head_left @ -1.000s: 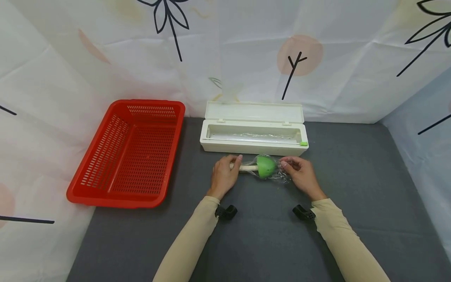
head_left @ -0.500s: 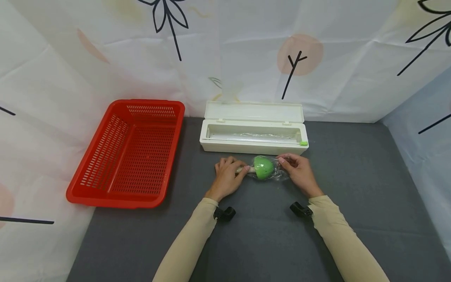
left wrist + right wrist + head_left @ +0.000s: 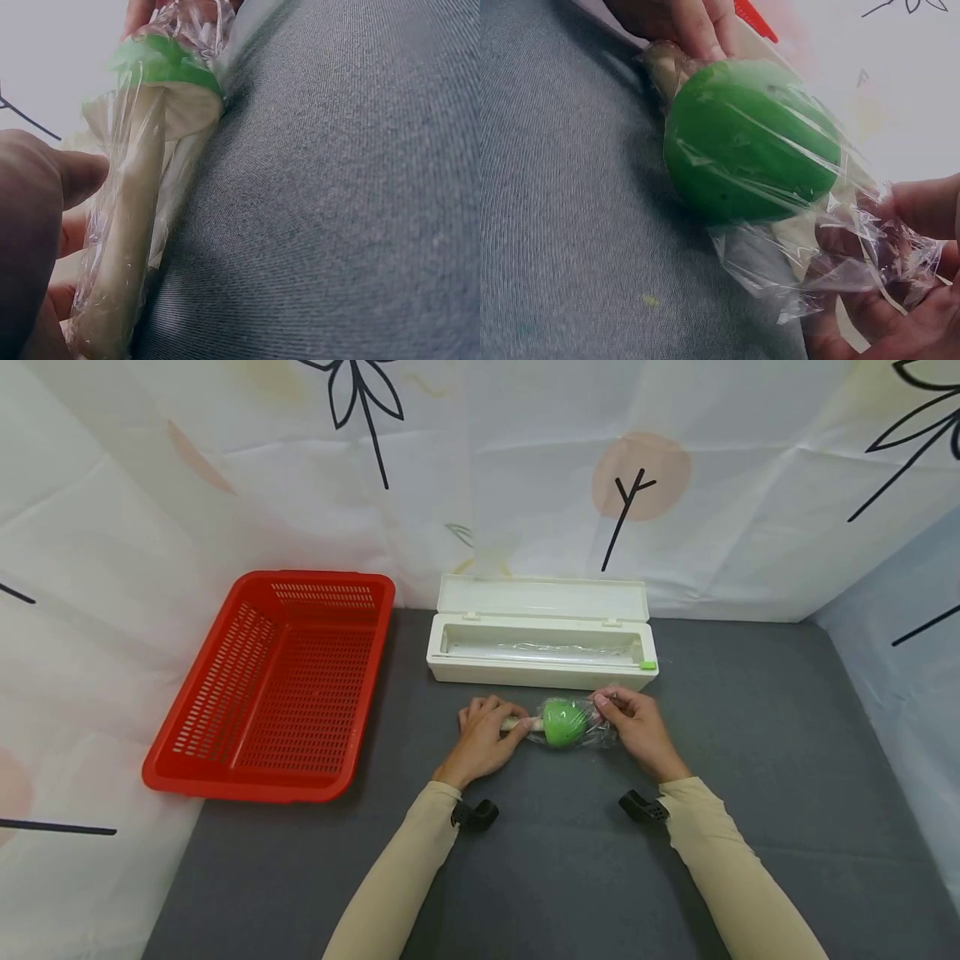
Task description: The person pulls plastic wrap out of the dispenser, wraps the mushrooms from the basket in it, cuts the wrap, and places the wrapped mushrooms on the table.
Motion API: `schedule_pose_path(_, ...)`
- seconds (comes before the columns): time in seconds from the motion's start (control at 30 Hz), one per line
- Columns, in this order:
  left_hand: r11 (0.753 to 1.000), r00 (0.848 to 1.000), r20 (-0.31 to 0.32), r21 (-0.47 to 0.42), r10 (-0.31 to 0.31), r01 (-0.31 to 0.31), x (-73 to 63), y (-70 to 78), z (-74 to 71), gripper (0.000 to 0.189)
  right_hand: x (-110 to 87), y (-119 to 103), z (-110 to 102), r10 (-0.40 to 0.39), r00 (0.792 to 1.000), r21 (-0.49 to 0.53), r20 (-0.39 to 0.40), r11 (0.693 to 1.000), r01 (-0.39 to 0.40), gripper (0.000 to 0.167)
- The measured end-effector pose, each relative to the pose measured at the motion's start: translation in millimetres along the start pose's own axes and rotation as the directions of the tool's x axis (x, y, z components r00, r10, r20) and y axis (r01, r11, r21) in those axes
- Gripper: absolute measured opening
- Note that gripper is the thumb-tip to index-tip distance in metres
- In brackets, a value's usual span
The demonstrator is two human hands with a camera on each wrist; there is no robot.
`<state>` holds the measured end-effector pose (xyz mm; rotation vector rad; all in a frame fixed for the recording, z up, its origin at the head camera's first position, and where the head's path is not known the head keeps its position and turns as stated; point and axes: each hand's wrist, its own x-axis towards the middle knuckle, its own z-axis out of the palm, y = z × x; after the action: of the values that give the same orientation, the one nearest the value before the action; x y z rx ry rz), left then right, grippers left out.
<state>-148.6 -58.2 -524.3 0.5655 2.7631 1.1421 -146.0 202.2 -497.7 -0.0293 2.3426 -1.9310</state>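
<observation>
A mushroom point(image 3: 564, 723) with a green cap and a pale stem lies on its side, wrapped in clear cling film point(image 3: 754, 274). In the head view my left hand point(image 3: 486, 737) holds it by the stem. The left wrist view has the thumb on the near side of the wrapped stem point(image 3: 129, 225) and other fingers behind it. Past the cap, my right hand point(image 3: 637, 731) pinches the loose, crumpled end of the film. In the right wrist view, film bunches between the right thumb and fingers, and the cap point(image 3: 750, 142) is tightly covered.
Just behind the hands stands a white cling film box point(image 3: 540, 675), lid raised, with a film roll point(image 3: 532, 652) inside and a green slider at its right end. A red perforated basket point(image 3: 360, 693) is at the left. A patterned white cloth hangs behind the grey tabletop point(image 3: 570, 877).
My left hand has moved right along the stem, its thumb now lower over it. The mushroom has shifted slightly towards me. My right hand has moved a little left, still pinching the film.
</observation>
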Motion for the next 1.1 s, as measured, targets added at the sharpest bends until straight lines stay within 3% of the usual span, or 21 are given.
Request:
schedule_pose_path(0.2, 1.0, 1.0, 0.016, 0.013, -0.008, 0.008, -0.7, -0.3, 1.1, 0.03, 1.3, 2, -2, 0.046, 0.997, -0.012, 0.061, 0.999, -0.045, 0.029)
schedule_pose_path(0.33, 1.0, 1.0, 0.018, 0.021, -0.009, 0.008, -1.3, -0.3, 2.0, 0.03, 3.1, 2, -1, 0.116, 0.986, 0.005, 0.116, 0.993, -0.118, 0.031)
schedule_pose_path(0.6, 0.999, 1.0, 0.019, 0.045, -0.007, 0.006, -0.3, -1.7, 3.8, 0.033, 4.6, -3, 2, 0.271, 0.961, 0.081, 0.058, 0.958, -0.275, 0.048)
schedule_pose_path(0.83, 0.999, 1.0, 0.013, 0.053, -0.006, 0.006, -0.6, -3.0, 4.0, 0.032, 3.0, 3, 3, 0.162, 0.987, -0.077, 0.005, 0.984, -0.161, 0.027)
schedule_pose_path(0.97, 0.999, 1.0, 0.017, 0.053, -0.002, 0.001, -0.6, -2.5, 3.9, 0.031, -0.8, 5, -5, 0.082, 0.993, -0.165, 0.08, 0.984, -0.068, 0.024)
schedule_pose_path(1.1, 0.998, 1.0, 0.019, 0.055, -0.001, 0.0, -0.7, -2.5, 3.7, 0.031, -4.5, 2, -15, 0.005, 0.976, -0.264, 0.219, 0.963, 0.054, 0.026)
